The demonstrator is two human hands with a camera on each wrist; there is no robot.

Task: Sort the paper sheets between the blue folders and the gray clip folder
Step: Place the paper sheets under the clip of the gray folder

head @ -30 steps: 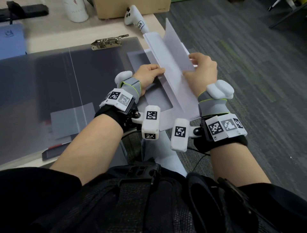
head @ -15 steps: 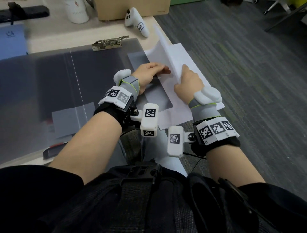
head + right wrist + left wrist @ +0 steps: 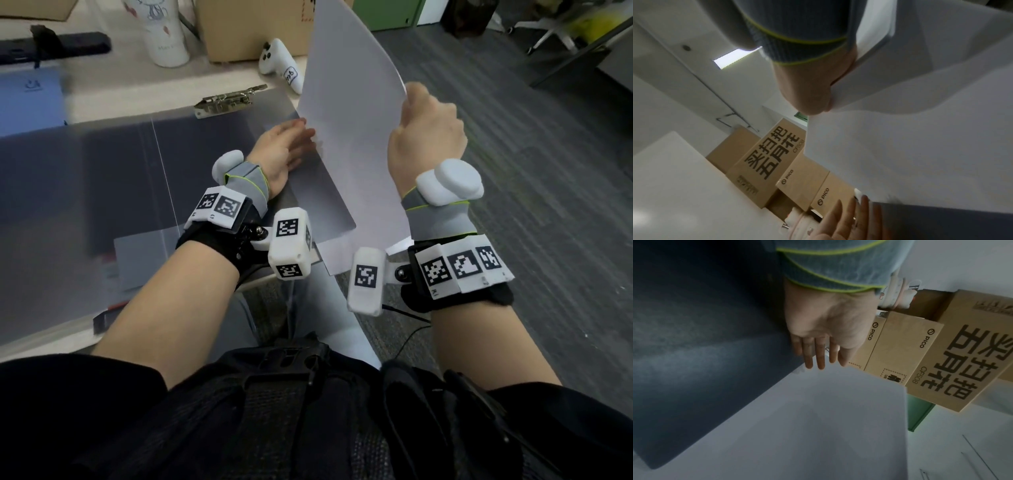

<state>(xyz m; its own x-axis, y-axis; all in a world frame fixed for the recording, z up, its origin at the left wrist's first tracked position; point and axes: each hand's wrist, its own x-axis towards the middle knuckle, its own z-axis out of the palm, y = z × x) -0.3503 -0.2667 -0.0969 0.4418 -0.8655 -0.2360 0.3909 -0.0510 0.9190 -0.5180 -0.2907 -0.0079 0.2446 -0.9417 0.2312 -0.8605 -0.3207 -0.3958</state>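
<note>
My right hand (image 3: 426,137) pinches the right edge of a white paper sheet (image 3: 352,113) and holds it up, tilted over the table's right edge. In the right wrist view the sheet (image 3: 910,146) fills the right half beside my right hand (image 3: 809,92). My left hand (image 3: 284,150) lies flat with straight fingers on the gray clip folder (image 3: 120,178), its fingertips against the sheet's lower left edge. From the left wrist, my left hand (image 3: 824,340) is open on the dark folder (image 3: 705,353). The folder's metal clip (image 3: 229,99) sits at its top. A blue folder (image 3: 30,99) lies at the far left.
A white game controller (image 3: 281,65), a white bottle (image 3: 161,31) and a cardboard box (image 3: 253,31) stand behind the folder. Another sheet (image 3: 342,253) lies under the lifted one at the table edge. Gray carpet (image 3: 531,171) spreads to the right, with an office chair base (image 3: 548,31) far off.
My right hand has lifted the sheet from lying low over the pile to standing high. The left hand stayed flat on the folder.
</note>
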